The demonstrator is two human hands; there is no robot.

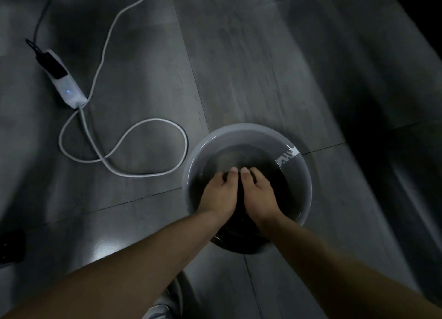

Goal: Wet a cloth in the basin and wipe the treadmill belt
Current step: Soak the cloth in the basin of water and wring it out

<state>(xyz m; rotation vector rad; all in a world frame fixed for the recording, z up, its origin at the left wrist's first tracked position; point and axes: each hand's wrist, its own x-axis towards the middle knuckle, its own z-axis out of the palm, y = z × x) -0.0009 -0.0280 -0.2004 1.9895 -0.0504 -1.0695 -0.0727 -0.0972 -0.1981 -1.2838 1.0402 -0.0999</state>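
Note:
A round pale grey basin point(246, 133) with water in it stands on the floor in front of me. Both my hands are down inside it, side by side with thumbs touching. My left hand point(218, 193) and my right hand point(259, 194) each have their fingers curled around a dark cloth point(239, 199), which lies between and under them and is hard to make out in the dim water. The treadmill belt is not in view.
A white power strip point(68, 89) with a dark plug and a blue light lies at the left. Its white cable point(153, 122) loops across the grey tiled floor, close to the basin's left side. A dark object point(10, 247) sits at the left edge. A light shoe point(165, 304) shows at the bottom.

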